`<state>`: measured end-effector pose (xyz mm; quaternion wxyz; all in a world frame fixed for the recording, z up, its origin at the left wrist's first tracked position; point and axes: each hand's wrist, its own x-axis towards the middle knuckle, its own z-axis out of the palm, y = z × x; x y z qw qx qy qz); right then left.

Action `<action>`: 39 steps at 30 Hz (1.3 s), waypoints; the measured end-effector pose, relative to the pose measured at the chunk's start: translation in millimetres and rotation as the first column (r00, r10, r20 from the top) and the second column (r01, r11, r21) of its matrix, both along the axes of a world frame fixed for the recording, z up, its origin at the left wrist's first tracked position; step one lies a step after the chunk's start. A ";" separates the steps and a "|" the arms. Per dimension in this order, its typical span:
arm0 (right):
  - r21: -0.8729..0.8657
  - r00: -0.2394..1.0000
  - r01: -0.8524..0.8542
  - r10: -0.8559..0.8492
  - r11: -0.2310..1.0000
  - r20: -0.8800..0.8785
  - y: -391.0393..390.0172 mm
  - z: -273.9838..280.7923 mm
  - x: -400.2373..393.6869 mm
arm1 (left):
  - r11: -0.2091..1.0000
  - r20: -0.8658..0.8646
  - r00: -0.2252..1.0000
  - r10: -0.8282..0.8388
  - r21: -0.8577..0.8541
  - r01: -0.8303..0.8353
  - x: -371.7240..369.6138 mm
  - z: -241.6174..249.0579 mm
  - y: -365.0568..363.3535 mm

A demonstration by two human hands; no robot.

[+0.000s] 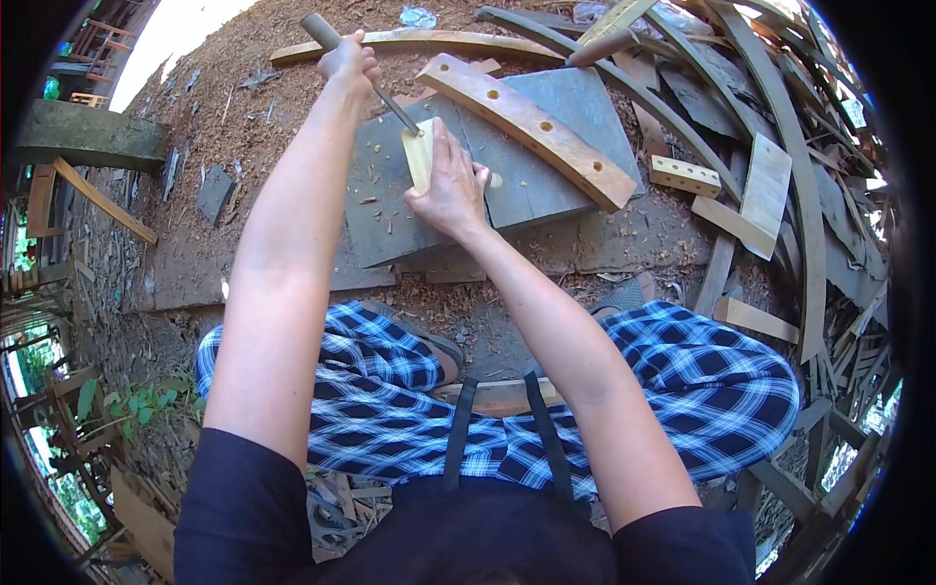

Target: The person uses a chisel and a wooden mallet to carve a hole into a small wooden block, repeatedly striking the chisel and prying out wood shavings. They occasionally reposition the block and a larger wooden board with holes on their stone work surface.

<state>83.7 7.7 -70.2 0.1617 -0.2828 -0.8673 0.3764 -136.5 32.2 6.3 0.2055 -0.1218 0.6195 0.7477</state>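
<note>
My left hand (349, 66) is closed around a chisel (395, 107), just below its wooden handle. The handle points up and to the left, and the metal shank slants down to the right. Its tip meets the face of a small pale wood block (418, 161). My right hand (453, 185) grips that block from the right side, with the thumb near its lower end, and covers part of it. Both are over a grey wooden work block (526, 190). A curved wood piece with several drilled holes (536, 127) lies across the work block, right of my right hand.
Past the work block rests a brown tool handle (602, 47). A small wood block with holes (685, 175) and a flat offcut (766, 195) lie at right, near long curved strips (799, 175). Wood shavings (234, 127) cover the ground. My crossed legs (390, 409) are in front.
</note>
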 end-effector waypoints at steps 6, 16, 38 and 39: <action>-0.017 0.980 -0.166 0.166 0.986 0.109 14.3 5.2 -0.3 | 0.871 -0.059 0.910 -0.411 0.270 0.411 -26.2 -3.5 -27.8; 0.020 0.970 -0.214 0.210 0.977 0.126 20.3 3.6 0.8 | 0.839 -0.341 0.858 -0.384 0.259 0.479 15.6 23.4 -32.8; -0.013 0.965 -0.228 0.227 0.974 0.130 22.0 1.9 -0.8 | 0.975 -0.462 0.885 -0.058 0.163 0.149 50.1 14.6 -20.2; -0.015 0.964 -0.230 0.230 0.973 0.131 22.2 1.1 -0.4 | 0.977 -0.463 0.885 -0.054 0.160 0.143 51.9 12.4 -20.0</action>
